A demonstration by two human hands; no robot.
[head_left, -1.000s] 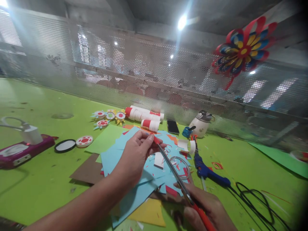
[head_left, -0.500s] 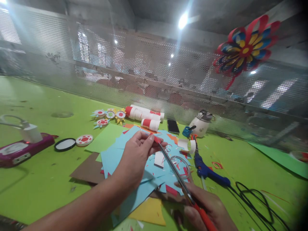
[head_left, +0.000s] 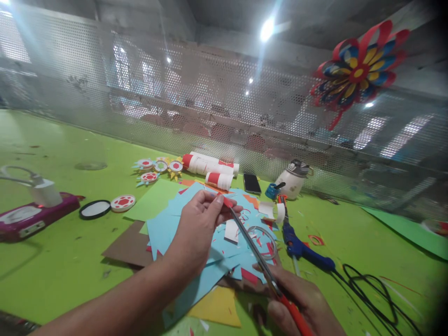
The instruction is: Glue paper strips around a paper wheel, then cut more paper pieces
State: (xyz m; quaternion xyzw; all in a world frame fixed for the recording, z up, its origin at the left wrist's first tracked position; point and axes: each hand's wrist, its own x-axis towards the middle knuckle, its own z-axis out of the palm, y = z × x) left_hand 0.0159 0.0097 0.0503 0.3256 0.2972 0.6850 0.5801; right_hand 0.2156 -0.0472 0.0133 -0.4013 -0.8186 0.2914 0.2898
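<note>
My left hand [head_left: 203,224] pinches a small piece of red paper [head_left: 227,202] between thumb and fingers. Closed round the red handles of a long pair of scissors [head_left: 257,254] is my right hand [head_left: 297,298], low at the right. The tips of the blades reach the edge of the red paper; the blades look nearly together. Beneath both hands lie light blue paper sheets [head_left: 164,233] strewn with red and white scraps. A grey ring [head_left: 271,254] rests on them, partly behind the scissors.
A blue glue gun [head_left: 304,252] with a black cord lies at the right. Paper cups [head_left: 219,180], a phone [head_left: 252,183] and a white bottle [head_left: 291,181] are farther back. Left are a purple power strip [head_left: 42,219] and decorated discs [head_left: 122,202]. A mesh screen [head_left: 210,93] edges the table.
Hardly anything differs. Both hands, the red paper and the scissors stay in almost the same place, with only a very slight shift of the view.
</note>
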